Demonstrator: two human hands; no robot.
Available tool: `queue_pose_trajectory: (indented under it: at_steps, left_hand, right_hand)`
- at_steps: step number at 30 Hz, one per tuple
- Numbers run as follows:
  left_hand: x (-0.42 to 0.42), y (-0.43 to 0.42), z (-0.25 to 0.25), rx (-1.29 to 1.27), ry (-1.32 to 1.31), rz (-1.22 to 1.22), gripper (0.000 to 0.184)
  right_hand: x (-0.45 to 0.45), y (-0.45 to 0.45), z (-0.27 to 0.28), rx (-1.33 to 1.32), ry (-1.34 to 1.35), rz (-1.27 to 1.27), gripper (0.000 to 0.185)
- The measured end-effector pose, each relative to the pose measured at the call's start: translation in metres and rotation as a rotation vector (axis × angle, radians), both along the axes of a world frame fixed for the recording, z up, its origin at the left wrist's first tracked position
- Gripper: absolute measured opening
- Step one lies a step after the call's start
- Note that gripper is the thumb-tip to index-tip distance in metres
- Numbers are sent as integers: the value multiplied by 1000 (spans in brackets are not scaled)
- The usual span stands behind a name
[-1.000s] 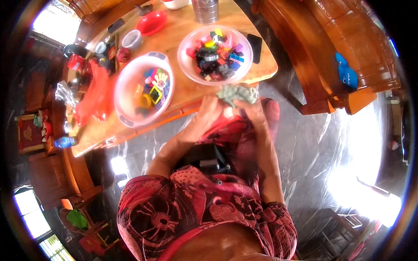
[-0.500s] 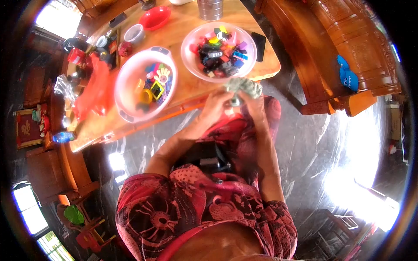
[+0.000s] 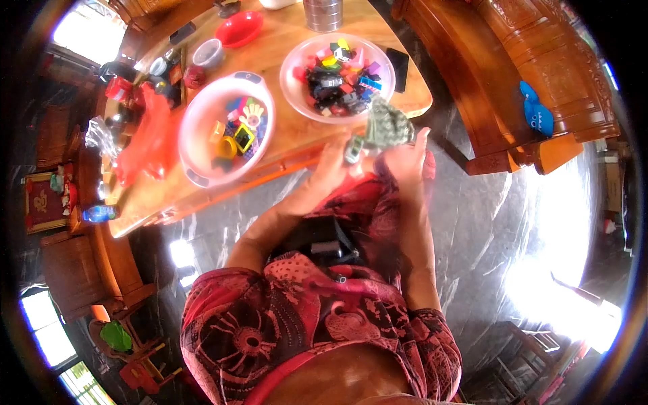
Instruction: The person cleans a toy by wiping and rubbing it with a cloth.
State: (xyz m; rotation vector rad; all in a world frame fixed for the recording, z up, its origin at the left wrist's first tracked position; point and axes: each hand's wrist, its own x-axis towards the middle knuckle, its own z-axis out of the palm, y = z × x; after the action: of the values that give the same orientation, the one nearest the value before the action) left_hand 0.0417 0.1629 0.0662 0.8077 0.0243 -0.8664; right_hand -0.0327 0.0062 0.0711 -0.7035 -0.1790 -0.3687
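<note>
A grey-green cloth (image 3: pixel 390 125) is held up over my lap, just off the table's front edge. My left hand (image 3: pixel 331 165) grips its left part, near a small bunched end. On the other side my right hand (image 3: pixel 408 156) is against the cloth's lower right, thumb sticking up, the other fingers blurred and partly hidden. Beyond the cloth stands a round pale pink basin (image 3: pixel 291 94) with many dark, red and coloured toy pieces. To the left is another pale basin (image 3: pixel 192 121) holding yellow, blue and pink toys.
On the wooden table (image 3: pixel 283 145) are a red bowl (image 3: pixel 239 28), a metal can (image 3: pixel 324 15), a dark flat object (image 3: pixel 397 70) and a red plastic bag (image 3: pixel 145 142). A blue toy (image 3: pixel 536 111) lies on the wooden bench (image 3: pixel 472 101) at right.
The cloth has turned more upright and shifted right, its small end now showing at left. My right hand has moved right and its thumb now points up.
</note>
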Motion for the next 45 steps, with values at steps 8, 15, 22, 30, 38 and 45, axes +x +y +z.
queue_pose_trajectory:
  at_steps: [8, 15, 22, 30, 38, 45]
  left_hand:
    - [-10, -12, 17, 4, -71, -78, 30]
    - [-6, -20, 4, 100, -135, -71, 29]
    - [-18, -23, 3, 150, -234, -67, 26]
    - [-20, -24, 53, 25, -171, -136, 22]
    - [-16, -14, 45, 150, -234, -64, 20]
    - [-23, -19, 32, 154, -488, 49, 16]
  right_hand:
    - [-6, 25, 9, -549, 304, -33, 35]
    - [-3, 27, -2, -632, 343, -73, 46]
    - [3, 25, -7, -461, 501, -350, 23]
    - [-9, 19, 3, -217, 428, -433, 20]
    - [-14, 26, -2, -330, 376, -274, 36]
    - [-19, 38, -9, -231, 409, -33, 60]
